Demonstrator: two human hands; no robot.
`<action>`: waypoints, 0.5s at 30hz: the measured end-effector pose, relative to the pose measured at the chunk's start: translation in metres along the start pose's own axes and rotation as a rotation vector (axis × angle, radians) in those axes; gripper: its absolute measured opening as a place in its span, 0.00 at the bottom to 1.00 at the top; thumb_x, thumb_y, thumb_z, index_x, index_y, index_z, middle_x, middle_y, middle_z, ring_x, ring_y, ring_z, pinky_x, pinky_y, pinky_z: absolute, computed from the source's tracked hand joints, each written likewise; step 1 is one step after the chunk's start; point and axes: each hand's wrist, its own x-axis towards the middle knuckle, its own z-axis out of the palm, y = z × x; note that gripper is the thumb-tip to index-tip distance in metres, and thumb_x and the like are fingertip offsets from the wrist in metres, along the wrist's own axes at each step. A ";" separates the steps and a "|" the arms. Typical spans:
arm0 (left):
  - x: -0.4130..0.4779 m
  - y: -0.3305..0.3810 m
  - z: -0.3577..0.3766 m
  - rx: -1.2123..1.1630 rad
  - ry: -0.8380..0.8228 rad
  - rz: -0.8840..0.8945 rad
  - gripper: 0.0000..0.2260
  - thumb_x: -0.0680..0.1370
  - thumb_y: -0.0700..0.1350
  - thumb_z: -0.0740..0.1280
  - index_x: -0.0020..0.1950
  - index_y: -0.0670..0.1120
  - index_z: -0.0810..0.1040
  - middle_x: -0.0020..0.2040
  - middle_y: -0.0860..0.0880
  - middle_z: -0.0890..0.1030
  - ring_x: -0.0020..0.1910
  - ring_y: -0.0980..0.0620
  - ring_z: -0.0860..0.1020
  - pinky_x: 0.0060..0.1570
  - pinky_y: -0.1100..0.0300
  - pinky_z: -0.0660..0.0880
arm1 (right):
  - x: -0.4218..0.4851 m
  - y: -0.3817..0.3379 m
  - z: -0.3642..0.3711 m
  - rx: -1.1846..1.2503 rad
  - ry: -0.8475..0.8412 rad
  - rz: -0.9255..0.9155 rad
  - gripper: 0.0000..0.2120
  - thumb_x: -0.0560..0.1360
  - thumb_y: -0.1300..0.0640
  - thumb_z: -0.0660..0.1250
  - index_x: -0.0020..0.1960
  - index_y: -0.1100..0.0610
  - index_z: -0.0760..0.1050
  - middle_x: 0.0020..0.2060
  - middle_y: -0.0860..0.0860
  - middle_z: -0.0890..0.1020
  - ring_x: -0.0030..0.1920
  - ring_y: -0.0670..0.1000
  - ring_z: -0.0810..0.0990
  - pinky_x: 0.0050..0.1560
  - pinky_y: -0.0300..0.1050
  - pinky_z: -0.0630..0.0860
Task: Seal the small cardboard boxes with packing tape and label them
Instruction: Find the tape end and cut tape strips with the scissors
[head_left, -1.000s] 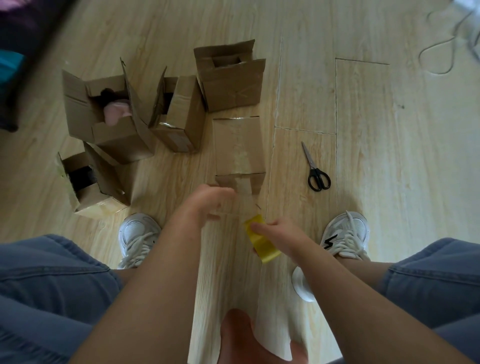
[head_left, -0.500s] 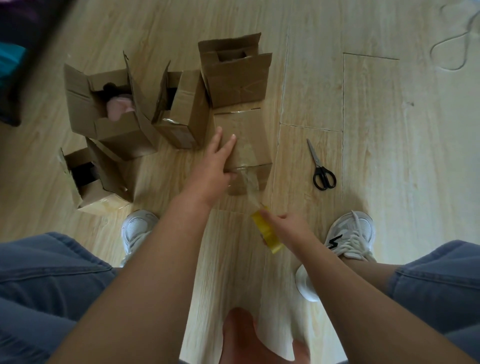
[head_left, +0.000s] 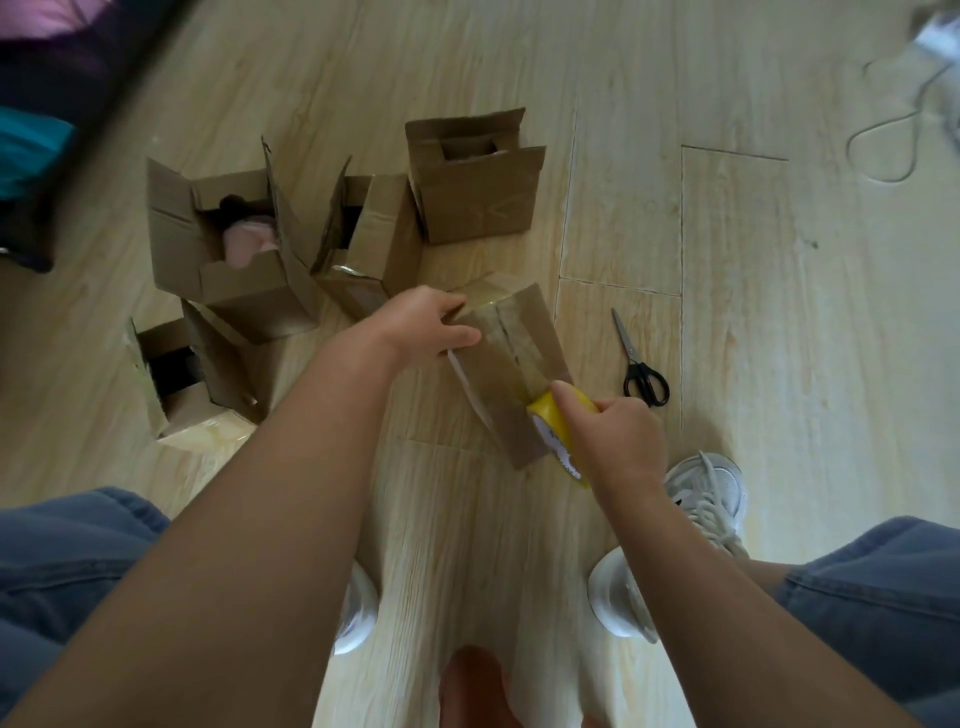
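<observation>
A closed cardboard box (head_left: 511, 364) lies tilted on the wooden floor in front of me, with clear tape along its seam. My left hand (head_left: 426, 327) grips its far left corner, fingers curled over the edge. My right hand (head_left: 613, 436) holds a yellow tape roll (head_left: 553, 426) against the box's near right edge. A strip of tape runs from the roll onto the box.
Several open cardboard boxes (head_left: 234, 249) stand to the left and behind, one (head_left: 472, 182) at the back centre. Black-handled scissors (head_left: 641, 366) lie on the floor to the right. My white shoes (head_left: 706, 493) and knees frame the bottom. A cable (head_left: 893, 130) loops far right.
My left hand went from pressing flat on the box top to gripping its corner. The box turned and tilted, and my right hand brought the tape roll up against it.
</observation>
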 end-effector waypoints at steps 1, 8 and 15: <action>0.002 -0.004 0.000 -0.037 -0.003 -0.010 0.24 0.80 0.49 0.68 0.75 0.47 0.69 0.61 0.50 0.78 0.51 0.53 0.81 0.49 0.63 0.76 | 0.000 -0.003 0.001 -0.013 0.001 -0.012 0.29 0.75 0.41 0.68 0.22 0.54 0.65 0.18 0.47 0.65 0.24 0.50 0.68 0.30 0.45 0.66; 0.029 -0.034 0.020 -0.254 0.172 -0.058 0.21 0.82 0.53 0.62 0.76 0.54 0.65 0.69 0.47 0.73 0.64 0.47 0.74 0.65 0.47 0.73 | 0.007 -0.016 0.000 0.172 -0.140 -0.115 0.29 0.72 0.36 0.71 0.26 0.55 0.66 0.19 0.43 0.64 0.25 0.46 0.66 0.30 0.49 0.65; 0.052 -0.040 0.035 -0.347 0.268 -0.119 0.16 0.83 0.51 0.61 0.70 0.50 0.69 0.64 0.46 0.75 0.61 0.45 0.76 0.61 0.44 0.75 | 0.014 -0.039 -0.002 0.007 -0.115 -0.141 0.24 0.75 0.39 0.68 0.36 0.61 0.80 0.25 0.55 0.77 0.27 0.50 0.76 0.32 0.51 0.75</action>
